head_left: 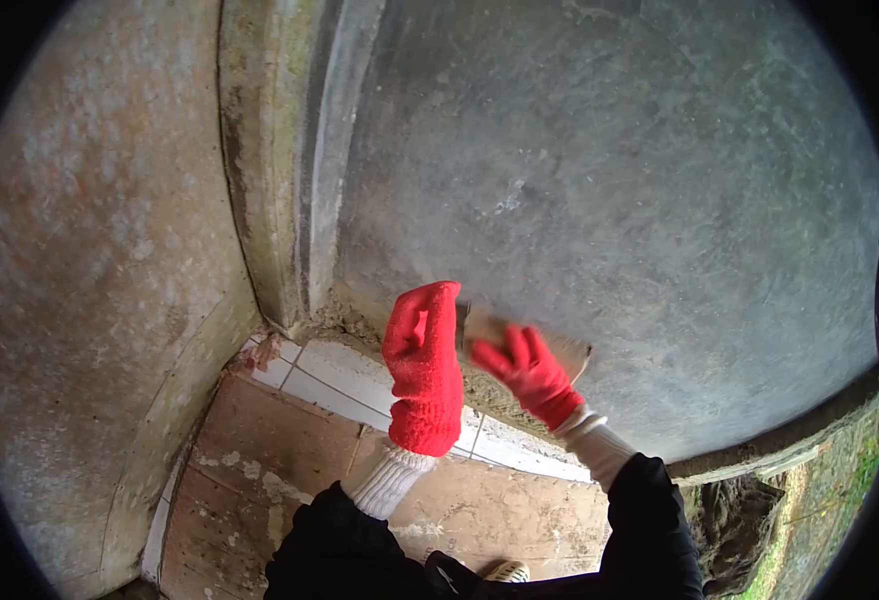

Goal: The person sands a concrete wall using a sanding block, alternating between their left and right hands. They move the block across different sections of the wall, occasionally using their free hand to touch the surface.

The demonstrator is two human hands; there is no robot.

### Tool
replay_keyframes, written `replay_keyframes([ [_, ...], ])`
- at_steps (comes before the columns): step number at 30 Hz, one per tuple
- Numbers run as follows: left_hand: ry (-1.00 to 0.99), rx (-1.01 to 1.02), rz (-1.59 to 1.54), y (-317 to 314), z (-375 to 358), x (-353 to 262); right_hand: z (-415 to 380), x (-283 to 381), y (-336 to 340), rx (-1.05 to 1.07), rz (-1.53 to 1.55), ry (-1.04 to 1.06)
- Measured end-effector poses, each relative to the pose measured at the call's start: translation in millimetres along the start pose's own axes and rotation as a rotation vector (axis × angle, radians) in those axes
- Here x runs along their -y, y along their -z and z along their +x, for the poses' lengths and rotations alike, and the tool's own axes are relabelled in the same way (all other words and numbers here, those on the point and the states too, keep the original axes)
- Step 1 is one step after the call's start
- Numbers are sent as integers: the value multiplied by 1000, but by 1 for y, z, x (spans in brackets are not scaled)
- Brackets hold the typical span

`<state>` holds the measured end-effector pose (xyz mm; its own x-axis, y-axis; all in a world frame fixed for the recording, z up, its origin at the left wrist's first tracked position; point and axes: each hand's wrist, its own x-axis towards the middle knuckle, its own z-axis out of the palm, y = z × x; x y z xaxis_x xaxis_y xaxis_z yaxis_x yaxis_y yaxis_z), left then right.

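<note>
My left hand (426,345), in a red knit glove with a white cuff, is raised in front of the base of the grey wall. Its fingers are curled closed and bent toward the thumb; what they hold, if anything, I cannot tell. Just right of it, a flat tan piece (486,324) with a dark left edge lies against the foot of the wall. Over this piece my right hand (532,372), gloved in the same red, rests with its fingers stretched and slightly apart, a little blurred.
The smooth grey wall (610,200) fills the upper right, meeting a mouldy pillar (275,150) and a stained wall (100,220) at left. White tiles (335,375) edge a brown tiled floor (280,440). A shoe (508,571) shows below; dark rubble (735,530) and grass lie lower right.
</note>
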<state>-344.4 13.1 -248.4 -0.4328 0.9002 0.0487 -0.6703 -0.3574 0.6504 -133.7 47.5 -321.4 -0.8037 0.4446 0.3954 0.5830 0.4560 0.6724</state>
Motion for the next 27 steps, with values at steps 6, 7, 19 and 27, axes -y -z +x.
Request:
replay_keyframes([
  [6, -44, 3, 65, 14, 4, -6, 64, -59, 52, -95, -57, -292],
  [7, -42, -18, 33, 13, 6, -5, 101, -77, 102, -101, -230, -265],
  [19, -96, -68, -22, 22, 11, -31, 9, 13, -10, 91, 187, -48],
  [27, -79, -57, 33, 26, 16, -14, 167, -84, 115, -283, -258, -397],
])
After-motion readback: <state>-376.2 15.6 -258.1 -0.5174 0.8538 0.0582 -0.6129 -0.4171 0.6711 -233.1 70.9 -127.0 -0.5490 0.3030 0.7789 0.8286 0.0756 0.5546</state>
